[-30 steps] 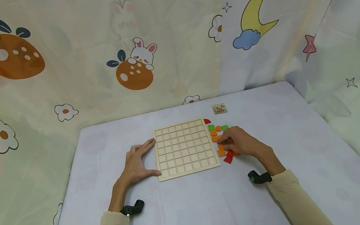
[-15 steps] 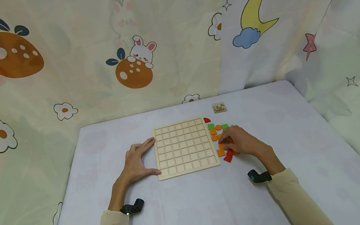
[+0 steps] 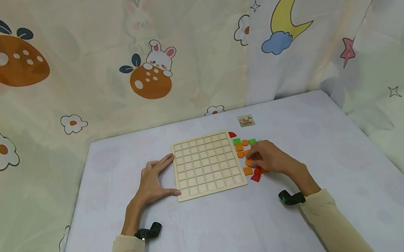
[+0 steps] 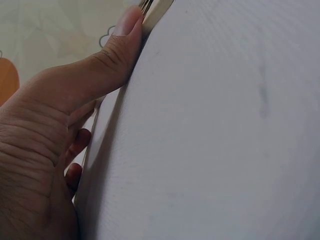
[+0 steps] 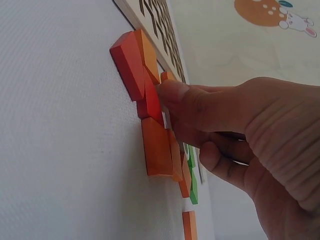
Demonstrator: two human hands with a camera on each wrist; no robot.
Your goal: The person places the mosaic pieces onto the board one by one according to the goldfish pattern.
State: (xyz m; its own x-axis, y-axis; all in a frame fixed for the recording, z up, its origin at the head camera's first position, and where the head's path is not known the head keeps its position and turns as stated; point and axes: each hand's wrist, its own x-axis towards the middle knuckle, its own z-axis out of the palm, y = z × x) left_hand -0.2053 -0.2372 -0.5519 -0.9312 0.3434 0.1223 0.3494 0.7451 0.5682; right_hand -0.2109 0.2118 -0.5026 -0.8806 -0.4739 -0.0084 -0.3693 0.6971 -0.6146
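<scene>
A pale wooden board [image 3: 208, 164] with a grid of square recesses lies flat on the table. My left hand [image 3: 150, 183] spreads along its left side, straight fingers at the far part of that edge and thumb near the front corner. Beside the board's right edge, my right hand [image 3: 270, 158] reaches down into a cluster of small pieces, thumb and forefinger bent close together. At those fingertips is a round orange piece [image 3: 248, 163]; I cannot tell whether it is pinched. Red pieces [image 5: 130, 65] and an orange block [image 5: 156, 150] lie beneath the thumb in the right wrist view.
Green squares [image 3: 236, 141] and more orange pieces [image 3: 239, 148] lie by the board's right edge, with a red rounded piece [image 3: 232, 134] at the far corner. Behind them is a small patterned card [image 3: 246, 120]. A printed cloth wall [image 3: 193, 55] rises behind the white table [image 3: 222, 239].
The right fingertips have shifted slightly to the right, and the round orange piece beside them has shifted a little the same way. The left hand and board stay put.
</scene>
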